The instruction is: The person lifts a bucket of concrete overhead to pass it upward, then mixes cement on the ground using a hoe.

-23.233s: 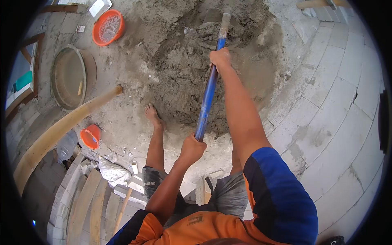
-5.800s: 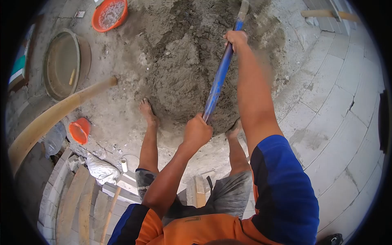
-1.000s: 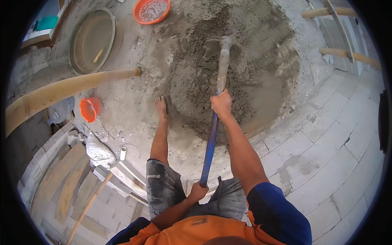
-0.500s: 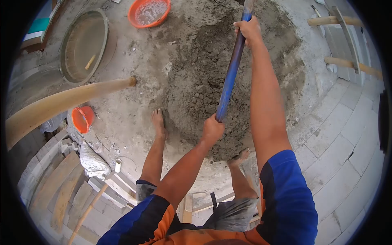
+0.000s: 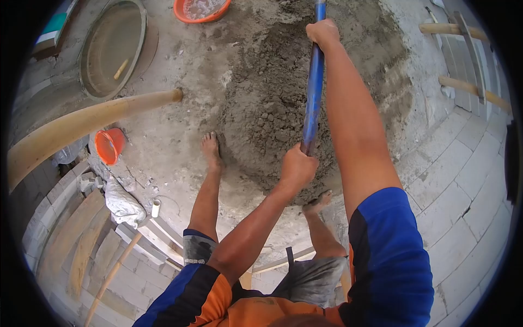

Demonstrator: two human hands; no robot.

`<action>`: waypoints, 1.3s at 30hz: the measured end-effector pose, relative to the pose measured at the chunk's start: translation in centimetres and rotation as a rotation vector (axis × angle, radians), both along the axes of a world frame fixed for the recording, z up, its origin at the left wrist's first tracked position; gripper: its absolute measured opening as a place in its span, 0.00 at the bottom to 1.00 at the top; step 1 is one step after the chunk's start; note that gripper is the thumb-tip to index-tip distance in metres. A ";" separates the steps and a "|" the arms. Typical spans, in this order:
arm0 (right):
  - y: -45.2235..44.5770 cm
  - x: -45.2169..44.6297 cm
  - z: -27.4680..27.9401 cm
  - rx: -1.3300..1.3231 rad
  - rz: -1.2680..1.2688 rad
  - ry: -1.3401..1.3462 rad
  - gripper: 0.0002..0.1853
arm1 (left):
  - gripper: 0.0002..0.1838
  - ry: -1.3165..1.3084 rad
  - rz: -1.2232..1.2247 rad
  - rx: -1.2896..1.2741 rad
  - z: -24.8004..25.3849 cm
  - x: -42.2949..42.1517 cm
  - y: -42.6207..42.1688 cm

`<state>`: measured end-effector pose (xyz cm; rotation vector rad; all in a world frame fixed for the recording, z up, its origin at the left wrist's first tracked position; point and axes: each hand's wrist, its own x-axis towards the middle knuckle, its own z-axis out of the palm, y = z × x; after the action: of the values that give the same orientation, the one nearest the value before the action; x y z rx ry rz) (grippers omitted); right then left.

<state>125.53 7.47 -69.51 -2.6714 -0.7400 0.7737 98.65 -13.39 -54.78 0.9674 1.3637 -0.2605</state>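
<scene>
A long blue tool handle (image 5: pixel 314 98) runs upward over a heap of wet grey mortar (image 5: pixel 261 103). My left hand (image 5: pixel 298 169) is wrapped round its lower end. Higher up the same handle, my right hand (image 5: pixel 324 34) is closed too, with that arm stretched forward. The tool's working end lies beyond the top edge, so its kind is hidden. Lumpy, crumbly mix lies beneath the handle, close to both of my bare feet.
An orange basin (image 5: pixel 201 11) with cloudy liquid sits at the top. Left are a large round tub (image 5: pixel 139 52), a thick wooden pole (image 5: pixel 103 115), a small orange bucket (image 5: pixel 109 146) and a white sack (image 5: pixel 122 201). Pale blocks (image 5: pixel 452 218) line the right side.
The handle has become more upright, its upper part shifting left in view. My left hand has moved right and slightly up. Both hands keep their hold.
</scene>
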 end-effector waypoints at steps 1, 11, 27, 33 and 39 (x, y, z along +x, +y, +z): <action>-1.1 -0.5 1.1 -0.015 -0.017 0.067 0.22 | 0.10 -0.024 0.022 0.014 0.0 -1.3 -2.5; -24.0 -16.4 6.7 -0.014 -0.361 0.477 0.22 | 0.08 0.119 -0.014 -0.175 6.8 -17.6 -23.1; -22.3 -15.3 15.0 0.356 -0.485 0.479 0.27 | 0.11 0.065 -0.231 0.203 -2.0 -20.5 -21.1; -1.2 -4.0 4.5 0.384 -0.214 0.274 0.29 | 0.11 0.031 -0.139 0.328 -7.2 -3.1 2.3; 9.3 -5.5 -4.2 -0.019 -0.019 -0.055 0.24 | 0.10 -0.024 0.077 0.205 -2.6 -1.9 7.4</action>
<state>120.05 16.82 -73.70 -2.7222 -0.7236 0.7085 96.72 -5.97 -57.35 1.0815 1.4213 -0.0507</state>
